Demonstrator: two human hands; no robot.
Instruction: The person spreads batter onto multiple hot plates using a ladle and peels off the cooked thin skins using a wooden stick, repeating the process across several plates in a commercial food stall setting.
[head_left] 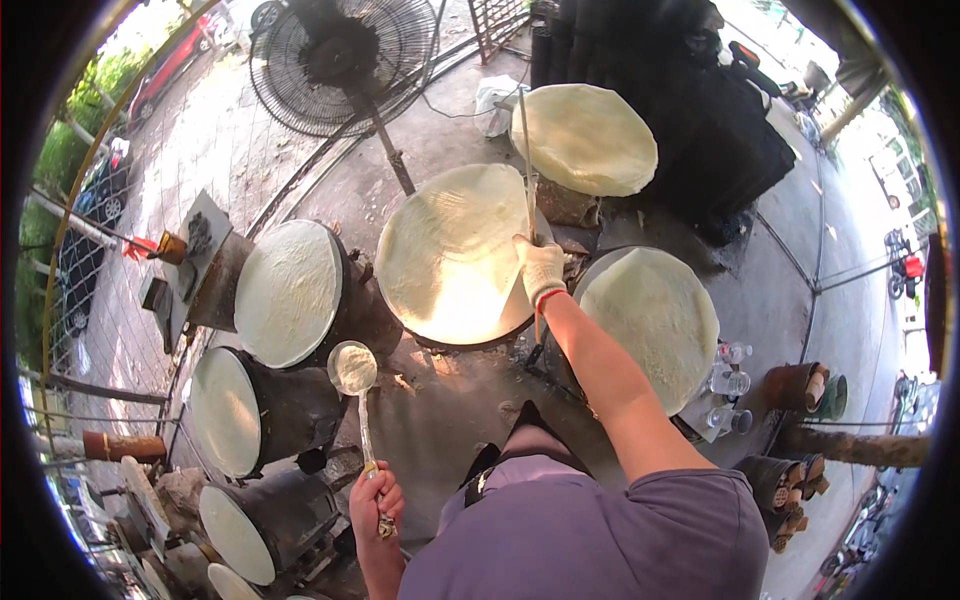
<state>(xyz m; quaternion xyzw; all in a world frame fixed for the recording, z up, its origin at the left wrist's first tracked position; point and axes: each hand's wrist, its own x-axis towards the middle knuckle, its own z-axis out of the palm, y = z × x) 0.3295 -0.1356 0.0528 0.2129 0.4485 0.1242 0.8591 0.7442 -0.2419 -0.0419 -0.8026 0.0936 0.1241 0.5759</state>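
Observation:
My right hand [541,265], in a pale knit glove with a red cuff, grips a long thin stick [528,170] held at the right edge of the large pale round sheet [455,255] on the middle drum top. My left hand [377,497] is closed around the handle of a ladle [352,370] with pale batter in its bowl. Other pale rounds lie at the back [585,135], right [650,330] and left [282,290]; the back one sits raised on a stand.
A standing fan [335,65] is at upper left beside wire fencing [110,200]. More drums [270,520] line the lower left. A black covered heap [680,120] stands behind. Bottles [728,380] and pots holding briquettes [785,390] are at right, with parked vehicles beyond.

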